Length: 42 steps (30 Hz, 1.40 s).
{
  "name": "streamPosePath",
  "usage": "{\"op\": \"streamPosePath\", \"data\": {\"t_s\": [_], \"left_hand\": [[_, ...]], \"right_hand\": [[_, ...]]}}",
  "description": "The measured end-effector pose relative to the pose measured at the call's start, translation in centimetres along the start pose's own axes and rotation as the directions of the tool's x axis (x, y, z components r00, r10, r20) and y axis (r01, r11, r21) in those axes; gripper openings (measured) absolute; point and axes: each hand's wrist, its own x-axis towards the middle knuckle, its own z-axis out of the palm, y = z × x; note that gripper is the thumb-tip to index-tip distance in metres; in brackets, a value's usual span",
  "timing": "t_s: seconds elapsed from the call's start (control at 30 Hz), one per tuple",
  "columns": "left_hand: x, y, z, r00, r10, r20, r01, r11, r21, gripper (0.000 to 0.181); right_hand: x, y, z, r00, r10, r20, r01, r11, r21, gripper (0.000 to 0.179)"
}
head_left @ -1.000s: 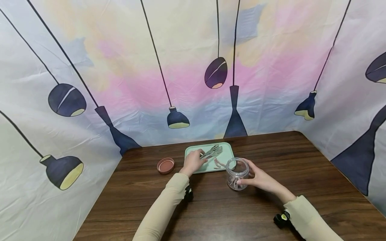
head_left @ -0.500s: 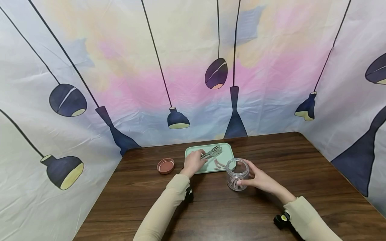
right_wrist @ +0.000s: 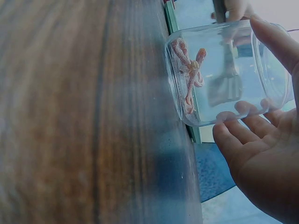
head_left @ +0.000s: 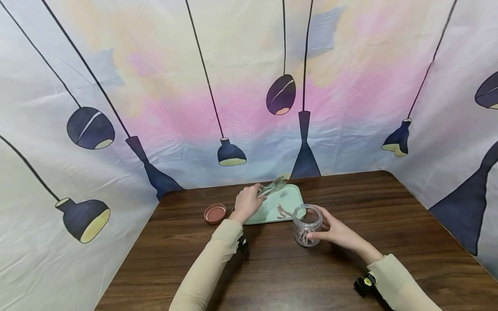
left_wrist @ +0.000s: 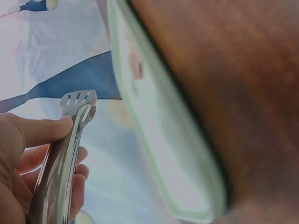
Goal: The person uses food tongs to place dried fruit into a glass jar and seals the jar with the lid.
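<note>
My left hand (head_left: 247,202) grips a pair of metal tongs (head_left: 274,187) above the pale green tray (head_left: 291,195). In the left wrist view, the thumb presses one arm of the tongs (left_wrist: 58,172), and their slotted heads lie close together with no food visible between them. Several pinkish dried strips (head_left: 284,211) lie at the tray's near right. My right hand (head_left: 337,233) holds a clear, uncapped jar (head_left: 300,226) on the table in front of the tray, thumb and fingers around its sides. Wrinkled, whitish-pink strips (right_wrist: 190,70) sit at the jar's bottom.
A reddish-brown round lid (head_left: 215,214) lies left of the tray on the dark wooden table (head_left: 272,276). A cloth backdrop (head_left: 175,108) printed with hanging lamps stands behind the table's far edge.
The tongs have risen off the tray with my left hand, their heads now above its far edge. The strips on the tray look unmoved, and my right hand still holds the jar in place.
</note>
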Motion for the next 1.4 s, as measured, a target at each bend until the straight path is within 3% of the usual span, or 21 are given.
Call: {"op": "streamPosePath", "data": {"t_s": [0.23,0.57,0.67,1.03,1.4], "left_hand": [[1.3,0.6,-2.6,0.997,0.025,-0.068,-0.025,1.0,-0.008,0.031],[1.6,1.5,-5.7,0.991,0.045,-0.125,-0.051,0.998,-0.044,0.031],[1.2,1.8,-6.2,0.989,0.058,-0.135,-0.066,0.996,-0.059,0.031],[-1.5,4.2,-8.0,0.962,0.213,-0.169,-0.222,0.974,-0.034,0.031],[-4.2,6.2,-9.2,0.949,0.292,-0.123,-0.296,0.955,-0.018,0.03]], "right_hand": [[0.0,-0.1,0.0,1.0,0.004,-0.008,-0.004,1.0,-0.013,0.099],[-0.2,-0.2,0.1,1.0,0.0,-0.006,0.0,1.0,-0.002,0.1],[-0.2,-0.2,0.1,1.0,0.003,-0.004,-0.003,1.0,0.009,0.1],[-0.2,-0.2,0.2,1.0,0.002,-0.013,-0.003,1.0,-0.005,0.1],[-0.1,-0.2,0.2,1.0,0.017,-0.012,-0.018,1.0,-0.005,0.1]]}}
